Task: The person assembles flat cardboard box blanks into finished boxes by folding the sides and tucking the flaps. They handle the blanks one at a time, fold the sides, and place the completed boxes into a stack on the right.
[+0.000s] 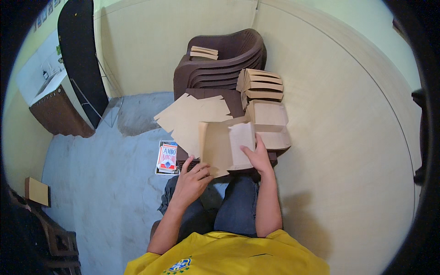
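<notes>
We are starting at the far left, where a tan block (37, 191) is resting on the blue-grey floor (105, 178). Beyond it a sink counter (55, 103) is standing by the wall, next to a tall black panel (79, 59). Further right, a white tray (160, 172) is sitting on the floor, and it is holding a printed red, white and blue pack (167, 156). Just above it, flat card sheets (190, 114) are lying spread and overlapping on a brown surface (234, 98).

Then we are coming to the left hand (190, 181) — its fingers are bending loosely and standing a little apart at the lower left corner of an open card box (216, 144); we are not able to tell whether they are pinching it. The box is hanging tilted between the hands, over the near edge of the brown surface. Behind, stacked brown chairs (215, 75) are carrying a few card pieces (204, 54).

The right hand (260, 158) is gripping the box's right side, thumb in front — and beyond it, more card boxes (269, 114) and a pile of folded card (263, 85) are sitting close to the pale wall (334, 114).
</notes>
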Action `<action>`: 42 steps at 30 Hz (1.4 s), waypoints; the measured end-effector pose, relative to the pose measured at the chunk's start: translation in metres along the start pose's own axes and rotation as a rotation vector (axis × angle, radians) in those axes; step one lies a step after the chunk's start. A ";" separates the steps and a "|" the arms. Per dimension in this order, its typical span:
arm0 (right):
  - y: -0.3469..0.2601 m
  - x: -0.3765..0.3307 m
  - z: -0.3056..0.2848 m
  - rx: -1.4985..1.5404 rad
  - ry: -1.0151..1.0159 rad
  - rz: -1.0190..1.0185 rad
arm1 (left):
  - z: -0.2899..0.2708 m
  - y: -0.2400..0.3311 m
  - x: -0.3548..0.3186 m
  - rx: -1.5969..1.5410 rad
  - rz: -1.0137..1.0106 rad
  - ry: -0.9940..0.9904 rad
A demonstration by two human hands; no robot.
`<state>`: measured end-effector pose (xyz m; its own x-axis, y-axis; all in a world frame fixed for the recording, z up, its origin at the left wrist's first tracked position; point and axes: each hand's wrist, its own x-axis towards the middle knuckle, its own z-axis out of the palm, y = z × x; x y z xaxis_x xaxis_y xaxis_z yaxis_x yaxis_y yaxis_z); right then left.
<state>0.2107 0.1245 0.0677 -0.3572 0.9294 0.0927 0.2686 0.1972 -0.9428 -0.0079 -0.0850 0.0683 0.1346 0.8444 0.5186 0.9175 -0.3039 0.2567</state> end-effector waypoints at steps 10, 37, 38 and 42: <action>0.020 -0.027 0.028 0.274 -0.115 0.055 | 0.036 -0.040 -0.004 -1.460 -0.817 0.377; -0.047 -0.058 0.047 -0.622 0.357 -0.624 | 0.051 -0.008 0.013 -1.426 -0.852 0.370; -0.049 -0.058 0.052 -0.437 0.349 -0.570 | 0.051 -0.001 0.013 -1.375 -0.784 0.351; -0.048 -0.049 0.068 -0.106 0.452 -0.512 | 0.053 0.030 0.015 -1.089 -0.526 0.391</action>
<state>0.1544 0.0480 0.0868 -0.0605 0.7455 0.6637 0.2596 0.6538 -0.7107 0.0411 -0.0578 0.0408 -0.4401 0.8434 0.3080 0.0203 -0.3336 0.9425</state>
